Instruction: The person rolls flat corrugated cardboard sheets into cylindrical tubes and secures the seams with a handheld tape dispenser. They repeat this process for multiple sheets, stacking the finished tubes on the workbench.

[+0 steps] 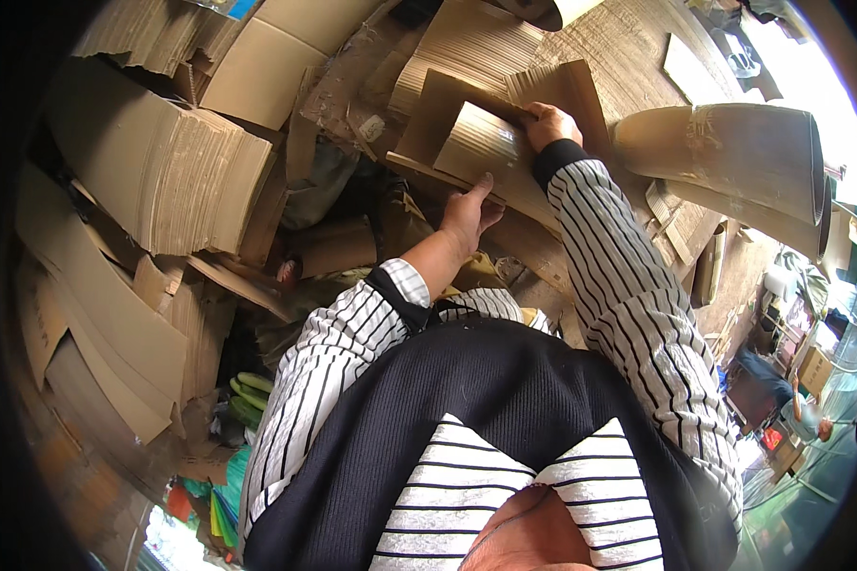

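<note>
The work appears to be partway through: the folded cardboard piece (481, 143) lies on the desk (628, 52) ahead of the person, its panels standing at different angles rather than pressed flat, so handling of this piece looks unfinished. The right hand (552, 127) has its fingers curled over the upper edge, gripping it. The left hand (465, 219) sits at the near edge, thumb raised against the cardboard; its other fingers are partly hidden, so I cannot tell whether they pinch it. To the left, a thick stack of flat cardboard sheets (195, 181) seems already sorted into a bundle, while to the right a curved cardboard sheet (714, 143) lies loose, presumably not dealt with yet. How many pieces remain cannot be judged.
</note>
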`<action>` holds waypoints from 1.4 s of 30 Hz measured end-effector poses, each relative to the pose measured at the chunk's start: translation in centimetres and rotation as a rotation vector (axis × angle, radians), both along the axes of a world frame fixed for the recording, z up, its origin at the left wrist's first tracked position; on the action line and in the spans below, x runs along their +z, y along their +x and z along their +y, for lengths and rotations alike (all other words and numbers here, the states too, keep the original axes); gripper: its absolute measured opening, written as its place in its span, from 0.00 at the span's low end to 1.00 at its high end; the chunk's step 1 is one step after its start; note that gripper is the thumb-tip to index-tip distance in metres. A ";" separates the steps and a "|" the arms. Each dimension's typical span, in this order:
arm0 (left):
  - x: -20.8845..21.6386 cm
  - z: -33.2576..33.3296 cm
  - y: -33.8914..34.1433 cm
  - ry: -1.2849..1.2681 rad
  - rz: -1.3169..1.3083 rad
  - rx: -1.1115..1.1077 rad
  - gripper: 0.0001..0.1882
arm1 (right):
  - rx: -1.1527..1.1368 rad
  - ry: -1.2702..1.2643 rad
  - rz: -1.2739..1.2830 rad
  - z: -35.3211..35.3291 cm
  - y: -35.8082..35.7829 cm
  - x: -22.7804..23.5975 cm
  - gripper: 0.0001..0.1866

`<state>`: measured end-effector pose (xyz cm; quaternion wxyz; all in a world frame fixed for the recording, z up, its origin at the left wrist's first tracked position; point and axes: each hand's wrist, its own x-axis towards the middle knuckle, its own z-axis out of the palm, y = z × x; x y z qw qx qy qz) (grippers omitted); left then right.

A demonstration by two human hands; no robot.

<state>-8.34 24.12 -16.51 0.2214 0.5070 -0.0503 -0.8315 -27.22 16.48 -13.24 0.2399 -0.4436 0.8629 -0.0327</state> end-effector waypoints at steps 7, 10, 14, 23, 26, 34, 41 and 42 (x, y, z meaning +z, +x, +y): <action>-0.4 0.7 0.3 -0.063 0.054 0.086 0.14 | 0.184 -0.286 -0.290 3.6 -0.4 0.7 0.15; -0.5 0.7 0.7 -0.086 0.118 0.092 0.16 | 0.339 -0.231 -0.209 5.2 0.4 1.7 0.39; -0.3 0.9 1.2 -0.214 0.233 0.060 0.16 | 0.327 -0.139 -0.205 5.6 1.2 4.1 0.43; 6.6 0.0 -2.2 -0.648 0.124 -0.370 0.21 | 0.163 -0.549 -0.105 13.7 -1.4 12.4 0.56; 8.4 -1.3 -5.1 -0.858 0.112 -0.656 0.24 | 0.021 -0.473 -0.091 16.5 -3.0 16.1 0.55; 14.0 -0.1 -13.2 -1.332 0.137 -0.765 0.33 | -0.240 -0.816 0.013 24.1 -6.3 16.2 0.59; 20.3 -2.6 -17.3 -1.602 -0.044 -1.062 0.41 | -0.348 -1.038 0.122 23.5 -8.2 13.5 0.57; 20.0 -2.7 -17.4 -1.589 -0.019 -1.036 0.42 | -0.372 -1.029 0.154 23.1 -8.2 13.4 0.58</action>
